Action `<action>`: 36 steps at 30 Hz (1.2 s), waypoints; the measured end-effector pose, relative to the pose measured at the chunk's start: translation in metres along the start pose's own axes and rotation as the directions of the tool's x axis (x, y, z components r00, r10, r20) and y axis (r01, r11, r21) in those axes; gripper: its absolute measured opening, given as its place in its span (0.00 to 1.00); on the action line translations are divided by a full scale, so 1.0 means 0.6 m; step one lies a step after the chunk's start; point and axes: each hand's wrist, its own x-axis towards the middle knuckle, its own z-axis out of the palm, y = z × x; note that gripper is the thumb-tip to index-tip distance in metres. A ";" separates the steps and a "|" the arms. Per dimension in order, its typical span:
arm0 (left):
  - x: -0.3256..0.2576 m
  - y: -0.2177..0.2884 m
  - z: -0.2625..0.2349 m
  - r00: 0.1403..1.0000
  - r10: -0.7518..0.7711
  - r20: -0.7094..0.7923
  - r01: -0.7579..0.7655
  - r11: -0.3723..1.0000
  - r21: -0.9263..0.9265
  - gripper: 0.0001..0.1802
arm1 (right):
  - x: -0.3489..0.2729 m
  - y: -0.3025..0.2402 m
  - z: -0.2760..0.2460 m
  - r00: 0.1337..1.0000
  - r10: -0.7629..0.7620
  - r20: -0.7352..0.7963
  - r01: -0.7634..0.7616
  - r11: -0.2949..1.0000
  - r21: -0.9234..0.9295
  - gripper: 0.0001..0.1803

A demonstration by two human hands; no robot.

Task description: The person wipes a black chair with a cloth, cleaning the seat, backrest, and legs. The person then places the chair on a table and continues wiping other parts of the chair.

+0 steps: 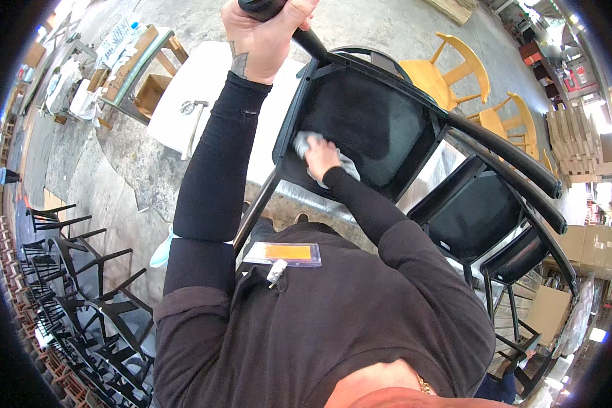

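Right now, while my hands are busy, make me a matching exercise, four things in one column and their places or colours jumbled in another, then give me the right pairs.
Column one:
1. Left hand
2. Cloth
3. Hammer
4. Chairs at the upper right

Column two:
A. Lying on a white surface
B. Yellowish wood
C. Closed around a black chair leg
D. In the right hand, against a black seat panel

Pairs: 1-C, 2-D, 3-A, 4-B.

A cloth (304, 143) is resting against a chair (360, 102); leftward, a hammer (196, 126) is lying on a table (166, 122) (a bench (143, 66) is standing farther left), while cartons (571, 143) are standing far right.
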 end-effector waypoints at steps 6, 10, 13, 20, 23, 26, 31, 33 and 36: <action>-0.001 -0.001 -0.001 1.000 0.013 -0.006 -0.013 1.000 0.012 0.06 | -0.057 -0.012 0.058 0.991 -0.082 -0.105 0.085 0.996 0.030 0.14; 0.003 0.000 -0.003 1.000 -0.022 0.009 0.022 1.000 -0.001 0.07 | -0.084 0.014 0.029 0.958 -0.128 0.257 0.136 0.991 -0.013 0.14; 0.003 0.002 -0.003 0.999 -0.037 0.005 0.037 0.999 0.004 0.07 | -0.077 0.040 -0.002 0.969 -0.006 0.249 0.004 1.000 0.007 0.10; 0.004 -0.001 -0.002 0.999 0.036 0.024 -0.036 0.999 -0.018 0.06 | -0.009 -0.003 0.010 0.996 0.089 -0.020 -0.081 0.962 0.262 0.11; 0.004 -0.001 -0.002 1.000 0.024 0.011 -0.024 1.000 -0.009 0.06 | -0.045 -0.030 0.049 0.989 0.050 0.143 -0.089 0.955 0.282 0.12; 0.001 -0.001 -0.001 1.000 0.016 0.015 -0.016 0.999 -0.048 0.06 | -0.080 -0.014 0.066 0.958 0.088 0.272 -0.141 0.973 0.183 0.11; 0.004 0.003 -0.001 0.999 0.019 0.028 -0.019 1.000 -0.002 0.07 | -0.080 0.057 0.014 0.870 -0.015 0.492 -0.070 0.986 0.154 0.15; 0.005 0.003 -0.002 1.000 0.002 0.014 -0.002 1.000 0.007 0.07 | -0.068 0.068 -0.013 0.954 0.116 0.277 -0.174 0.966 0.193 0.13; 0.003 -0.004 -0.003 1.000 0.000 -0.005 0.000 1.000 -0.015 0.07 | -0.053 0.050 -0.022 0.969 0.204 -0.141 -0.149 0.933 0.328 0.12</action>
